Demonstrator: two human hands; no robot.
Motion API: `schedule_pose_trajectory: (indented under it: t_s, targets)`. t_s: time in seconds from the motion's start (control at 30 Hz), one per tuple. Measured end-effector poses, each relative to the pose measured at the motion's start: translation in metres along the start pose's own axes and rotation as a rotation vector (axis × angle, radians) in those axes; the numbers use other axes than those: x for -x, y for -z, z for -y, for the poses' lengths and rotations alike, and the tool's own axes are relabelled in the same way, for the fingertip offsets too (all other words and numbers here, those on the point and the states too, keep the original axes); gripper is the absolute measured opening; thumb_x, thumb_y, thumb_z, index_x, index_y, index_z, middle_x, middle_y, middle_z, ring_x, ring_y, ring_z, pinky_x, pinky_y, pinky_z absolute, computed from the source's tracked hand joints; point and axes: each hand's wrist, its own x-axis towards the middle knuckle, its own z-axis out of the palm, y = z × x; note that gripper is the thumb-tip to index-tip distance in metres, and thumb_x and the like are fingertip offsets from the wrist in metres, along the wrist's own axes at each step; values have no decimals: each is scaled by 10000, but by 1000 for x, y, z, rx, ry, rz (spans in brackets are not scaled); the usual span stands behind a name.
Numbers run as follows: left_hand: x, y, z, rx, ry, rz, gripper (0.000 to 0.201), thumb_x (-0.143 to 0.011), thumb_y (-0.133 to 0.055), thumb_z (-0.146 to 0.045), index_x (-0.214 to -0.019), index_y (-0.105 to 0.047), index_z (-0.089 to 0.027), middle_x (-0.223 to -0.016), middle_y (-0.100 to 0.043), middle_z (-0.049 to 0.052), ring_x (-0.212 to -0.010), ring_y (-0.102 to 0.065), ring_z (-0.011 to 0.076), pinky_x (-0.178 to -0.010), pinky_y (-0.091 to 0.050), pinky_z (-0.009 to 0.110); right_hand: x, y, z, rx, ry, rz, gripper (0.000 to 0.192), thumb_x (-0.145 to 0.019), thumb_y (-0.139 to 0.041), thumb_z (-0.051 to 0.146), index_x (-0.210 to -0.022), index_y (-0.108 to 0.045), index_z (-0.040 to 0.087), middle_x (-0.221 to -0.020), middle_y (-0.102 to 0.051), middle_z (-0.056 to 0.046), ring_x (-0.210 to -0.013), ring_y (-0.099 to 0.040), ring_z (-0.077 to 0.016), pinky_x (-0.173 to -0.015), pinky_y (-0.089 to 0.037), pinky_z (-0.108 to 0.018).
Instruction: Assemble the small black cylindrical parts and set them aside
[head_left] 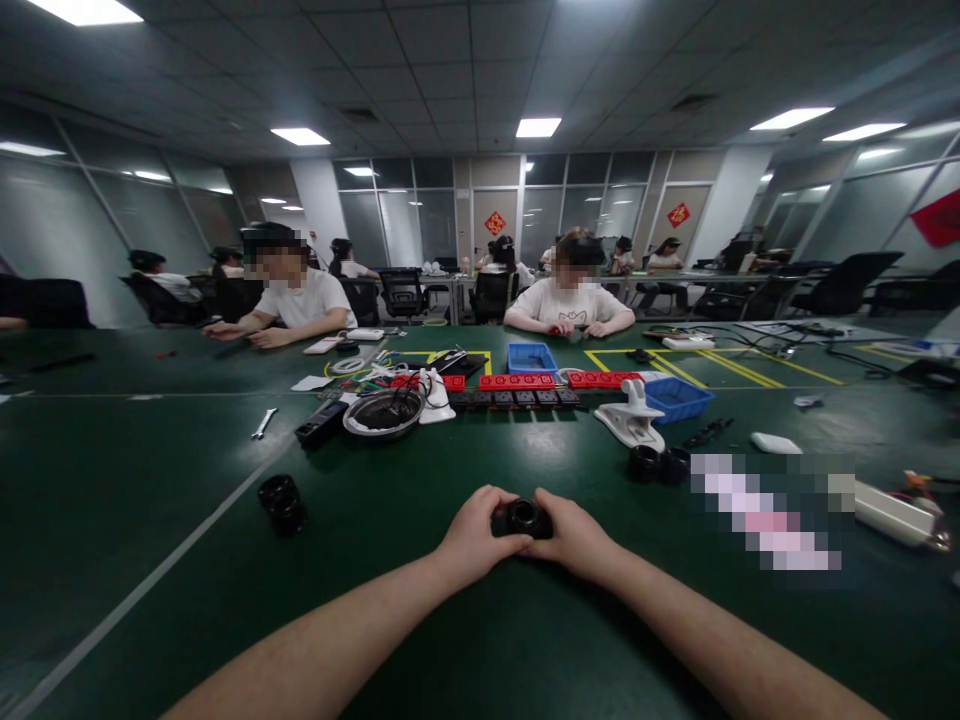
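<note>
Both hands meet on a small black ring-shaped part (522, 517) lying on the green counter (450, 620), straight in front of the person. The left hand (474, 538) has its grip clenched on the part's left side, and the right hand (571, 534) grasps its right side, fingers curled around it. Left of the part, well apart, stands a pair of black rings (281, 503). Beyond the part lie a round metal dish (383, 412), a row of red and black power strips (525, 390), a white clamp (632, 417) and a blue tray (677, 397). Two more black rings (658, 463) sit to the part's right.
</note>
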Motion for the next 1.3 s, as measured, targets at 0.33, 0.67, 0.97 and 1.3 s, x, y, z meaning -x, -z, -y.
schedule_pose_trajectory:
  t_s: [0.33,0.67,0.97,1.3]
  targets:
    - [-1,5,-1,18,-45,40,350,-623,-638,-257,-951,-531,-194,-876,-505,20,-783,-481,158,-625,-384,235,5,10,-1,-120,197,43,585,-567,-666,376,-1078,-453,188,-995,-524,-61,-879,-488,-210,-743,-371,-310]
    - [-3,7,-1,63,-80,98,397,-640,-624,-260,-1021,-519,-219,-902,-507,23,-779,-484,153,-623,-390,233,-1,18,-13,-408,192,233,350,-663,-592,213,-997,-519,139,-943,-559,-44,-841,-512,-182,-741,-392,-284]
    - [1,-2,-3,-6,18,-12,354,-565,-679,-264,-882,-543,-185,-843,-511,12,-768,-488,164,-636,-382,252,2,3,-2,-17,40,25,334,-573,-647,387,-760,-489,161,-710,-527,1,-631,-474,-133,-519,-312,-210]
    - [0,7,-5,25,-66,80,371,-618,-649,-268,-963,-529,-204,-889,-514,23,-803,-488,166,-642,-393,245,8,12,5,-9,137,55,529,-546,-669,422,-986,-496,185,-916,-524,-48,-810,-493,-195,-671,-370,-272]
